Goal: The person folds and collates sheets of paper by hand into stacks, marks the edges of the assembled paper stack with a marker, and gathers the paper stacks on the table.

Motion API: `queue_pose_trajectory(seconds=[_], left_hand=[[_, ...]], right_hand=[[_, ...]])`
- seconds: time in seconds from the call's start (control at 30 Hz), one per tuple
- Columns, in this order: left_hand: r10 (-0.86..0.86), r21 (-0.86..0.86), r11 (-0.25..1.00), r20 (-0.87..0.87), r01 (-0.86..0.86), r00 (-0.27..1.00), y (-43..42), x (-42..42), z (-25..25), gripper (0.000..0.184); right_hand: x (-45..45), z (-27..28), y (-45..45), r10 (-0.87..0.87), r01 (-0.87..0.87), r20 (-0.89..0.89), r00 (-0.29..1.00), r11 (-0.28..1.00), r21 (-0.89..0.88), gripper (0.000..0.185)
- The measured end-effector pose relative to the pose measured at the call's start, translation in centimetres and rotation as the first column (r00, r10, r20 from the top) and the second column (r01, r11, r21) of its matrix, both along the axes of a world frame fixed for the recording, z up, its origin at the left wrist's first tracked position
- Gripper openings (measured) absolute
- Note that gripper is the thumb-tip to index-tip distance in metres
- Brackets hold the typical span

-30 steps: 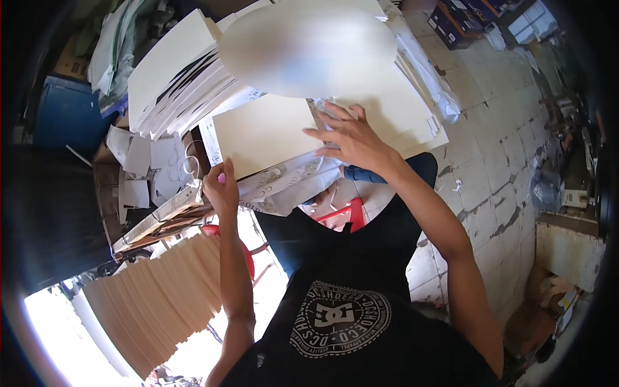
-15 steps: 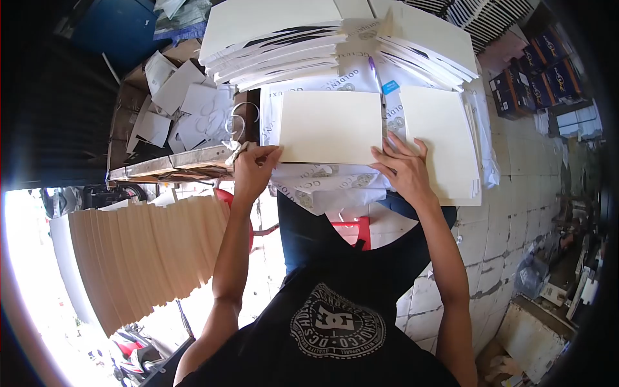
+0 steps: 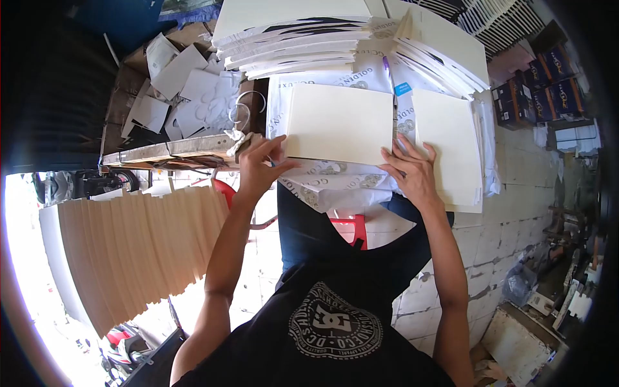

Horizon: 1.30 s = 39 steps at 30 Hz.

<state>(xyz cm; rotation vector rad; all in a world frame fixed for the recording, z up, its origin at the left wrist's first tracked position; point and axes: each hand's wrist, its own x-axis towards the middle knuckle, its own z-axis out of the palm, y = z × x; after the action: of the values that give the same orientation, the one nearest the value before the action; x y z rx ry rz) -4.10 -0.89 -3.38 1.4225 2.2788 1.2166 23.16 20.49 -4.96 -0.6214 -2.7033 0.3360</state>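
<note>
A cream rectangular board (image 3: 340,122) lies flat on printed wrapping paper (image 3: 277,106) in front of me. At its lower left corner is my left hand (image 3: 263,164), thumb and fingers apart. My right hand (image 3: 412,171) rests with spread fingers at the lower right corner, between this board and a cream stack (image 3: 446,145) on the right. A purple pen (image 3: 387,63) and a small blue label (image 3: 402,89) lie beyond the board, towards its right side.
Tall stacks of cream sheets (image 3: 293,48) stand at the back, with another pile (image 3: 445,48) at back right. A box of paper scraps (image 3: 187,93) is on the left. Below it stands a row of brown boards (image 3: 138,248). Dark boxes (image 3: 538,90) sit at far right.
The head view has turned and shifted. My right hand has come down from above the gap to the board's corner. My left thumb and fingers have parted.
</note>
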Motion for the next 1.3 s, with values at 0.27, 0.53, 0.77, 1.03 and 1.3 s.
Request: queue_pose_trajectory(seconds=[0.27, 0.53, 0.77, 1.03, 1.3], left_hand=[[-0.094, 0.058, 0.992, -0.250, 0.112, 0.964, 10.5, -5.1, -0.9, 0.037], [0.004, 0.064, 0.998, -0.138, 0.005, 0.990, 13.2, -6.8, -2.7, 0.029], [0.026, 0.110, 0.994, -0.072, -0.018, 0.997, 13.1, -6.5, -2.6, 0.026], [0.043, 0.123, 0.992, -0.089, -0.032, 0.995, 13.1, -6.4, -2.6, 0.026], [0.027, 0.248, 0.966, -0.398, 0.079, 0.917, 11.0, 1.2, -1.0, 0.038]], right_hand=[[0.0, 0.2, -0.1, -0.006, 0.006, 0.041, 0.999, 1.000, 0.012, 0.031], [0.0, -0.1, 0.0, -0.008, 0.007, 0.033, 0.999, 0.999, 0.033, 0.031], [-0.2, 0.0, 0.1, -0.004, 0.003, 0.034, 0.999, 0.999, 0.033, 0.031], [-0.2, 0.1, 0.1, 0.002, -0.003, 0.027, 1.000, 0.999, 0.033, 0.030], [0.0, 0.1, 0.2, -0.004, 0.005, 0.046, 0.999, 1.000, -0.020, 0.036]])
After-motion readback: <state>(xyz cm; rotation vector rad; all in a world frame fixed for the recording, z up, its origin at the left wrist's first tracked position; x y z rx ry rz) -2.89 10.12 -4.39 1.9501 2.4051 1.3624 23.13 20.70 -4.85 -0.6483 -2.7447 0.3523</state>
